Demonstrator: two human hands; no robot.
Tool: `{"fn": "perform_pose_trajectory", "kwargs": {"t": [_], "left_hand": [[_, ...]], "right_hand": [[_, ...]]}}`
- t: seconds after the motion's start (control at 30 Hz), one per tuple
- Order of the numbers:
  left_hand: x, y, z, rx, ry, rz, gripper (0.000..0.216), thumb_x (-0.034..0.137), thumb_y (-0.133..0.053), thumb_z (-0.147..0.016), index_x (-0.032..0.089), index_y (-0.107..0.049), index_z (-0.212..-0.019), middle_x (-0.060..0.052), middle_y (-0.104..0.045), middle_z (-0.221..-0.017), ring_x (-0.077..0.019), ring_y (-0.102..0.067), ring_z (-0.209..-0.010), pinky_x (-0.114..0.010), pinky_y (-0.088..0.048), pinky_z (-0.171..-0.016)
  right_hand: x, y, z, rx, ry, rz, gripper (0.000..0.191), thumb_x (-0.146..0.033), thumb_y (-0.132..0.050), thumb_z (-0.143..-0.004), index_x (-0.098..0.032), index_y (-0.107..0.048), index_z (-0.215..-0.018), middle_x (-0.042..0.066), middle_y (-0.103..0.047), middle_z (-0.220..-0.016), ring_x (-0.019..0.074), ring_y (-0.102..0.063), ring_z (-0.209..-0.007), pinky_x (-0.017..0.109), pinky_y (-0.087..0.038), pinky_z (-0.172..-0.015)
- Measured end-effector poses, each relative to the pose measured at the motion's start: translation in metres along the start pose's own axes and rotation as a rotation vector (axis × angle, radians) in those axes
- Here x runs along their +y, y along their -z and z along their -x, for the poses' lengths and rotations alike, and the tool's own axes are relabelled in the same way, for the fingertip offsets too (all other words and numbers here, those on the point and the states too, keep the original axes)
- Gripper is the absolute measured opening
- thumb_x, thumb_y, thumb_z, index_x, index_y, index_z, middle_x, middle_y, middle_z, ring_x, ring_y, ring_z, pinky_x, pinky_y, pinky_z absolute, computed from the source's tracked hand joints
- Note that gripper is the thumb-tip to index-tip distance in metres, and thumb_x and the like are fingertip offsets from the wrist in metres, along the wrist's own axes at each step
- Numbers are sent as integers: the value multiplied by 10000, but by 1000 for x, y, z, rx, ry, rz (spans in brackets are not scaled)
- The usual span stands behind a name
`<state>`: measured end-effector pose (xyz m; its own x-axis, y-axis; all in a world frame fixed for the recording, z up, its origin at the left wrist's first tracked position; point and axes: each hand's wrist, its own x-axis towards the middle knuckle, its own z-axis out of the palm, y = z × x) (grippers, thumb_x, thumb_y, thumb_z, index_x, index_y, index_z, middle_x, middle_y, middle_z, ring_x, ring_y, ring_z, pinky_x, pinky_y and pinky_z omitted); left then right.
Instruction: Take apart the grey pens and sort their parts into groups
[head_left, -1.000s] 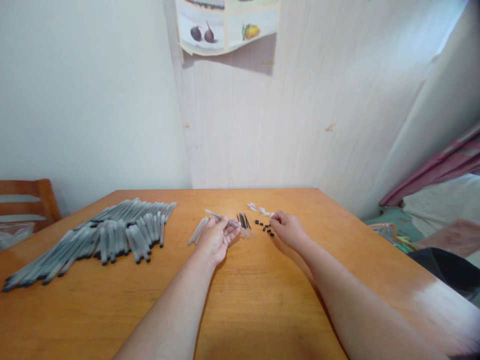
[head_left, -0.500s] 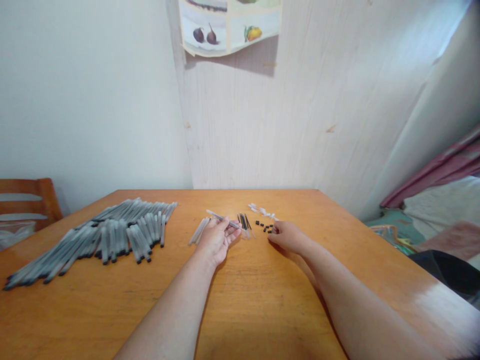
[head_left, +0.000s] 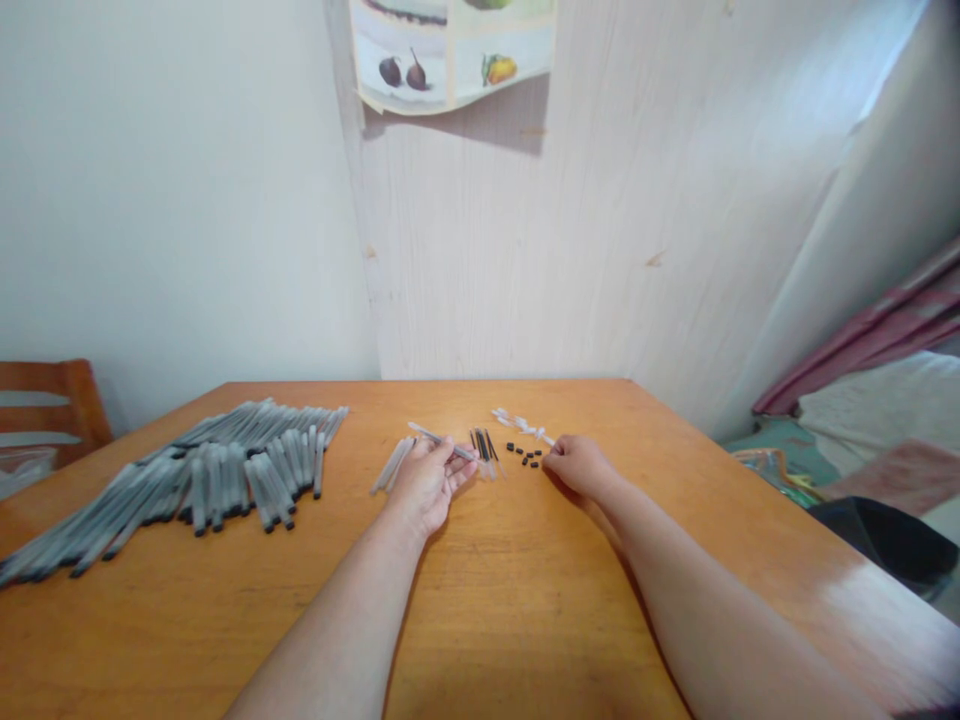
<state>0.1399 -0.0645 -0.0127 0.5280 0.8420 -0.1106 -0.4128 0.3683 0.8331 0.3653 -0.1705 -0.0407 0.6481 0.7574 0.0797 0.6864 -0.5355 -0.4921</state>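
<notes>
My left hand (head_left: 425, 484) rests on the wooden table (head_left: 495, 590) with its fingers curled around a clear pen barrel (head_left: 441, 438) that sticks out to the upper left. My right hand (head_left: 579, 465) lies just right of a scatter of small black end caps (head_left: 525, 455), fingers pinched together at its left side; what they pinch is too small to make out. Several thin black ink refills (head_left: 484, 447) lie between my hands. Clear pen tips (head_left: 519, 425) sit behind the caps. A few loose clear barrels (head_left: 390, 464) lie left of my left hand.
A large heap of assembled grey pens (head_left: 202, 475) covers the left part of the table. A wooden chair back (head_left: 45, 400) stands at far left. The wall with a fruit poster (head_left: 450, 50) rises behind the table. Fabric and a dark bin (head_left: 885, 540) lie beyond the right edge.
My right hand has drawn back from the clear tips toward me and now sits beside the black caps. My left hand keeps its hold on the barrel.
</notes>
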Motion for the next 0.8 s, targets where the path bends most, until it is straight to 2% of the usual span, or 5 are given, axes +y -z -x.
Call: {"fn": "perform_pose_trajectory", "kwargs": {"t": [0.27,0.6,0.73,0.8], "left_hand": [[0,0,0,8,2,4,76,128,-554,-906,164,-508,-857,-88,-704,-775,-152,-700,-673,-277,-585,-643],[0,0,1,-2,0,-6,76,129,-558,-904,162,-506,-858,-86,-705,-770,-148,-700,-670,-275,-584,-652],[-1,1,-1,-1,14,-8,90,138,-571,-898,165,-497,-855,-91,-706,-774,-158,-706,-682,-280,-584,-649],[-2,1,-1,-6,15,-6,110,146,-595,-885,167,-493,-851,-94,-707,-784,-163,-708,-688,-282,-585,-649]], "right_hand": [[4,-5,-3,38,20,-41,243,-321,-587,-770,-169,-603,-582,27,-581,-537,128,-503,-520,238,-276,-503],[0,-1,-1,113,19,-70,205,-250,-526,-789,-171,-584,-609,37,-596,-591,138,-511,-590,240,-278,-538],[-17,-1,7,205,118,-168,179,-239,-506,-809,-178,-580,-658,23,-605,-633,138,-512,-629,233,-295,-563],[-29,-3,16,200,211,-237,163,-235,-500,-818,-184,-574,-682,10,-600,-648,137,-515,-642,229,-312,-577]]}}
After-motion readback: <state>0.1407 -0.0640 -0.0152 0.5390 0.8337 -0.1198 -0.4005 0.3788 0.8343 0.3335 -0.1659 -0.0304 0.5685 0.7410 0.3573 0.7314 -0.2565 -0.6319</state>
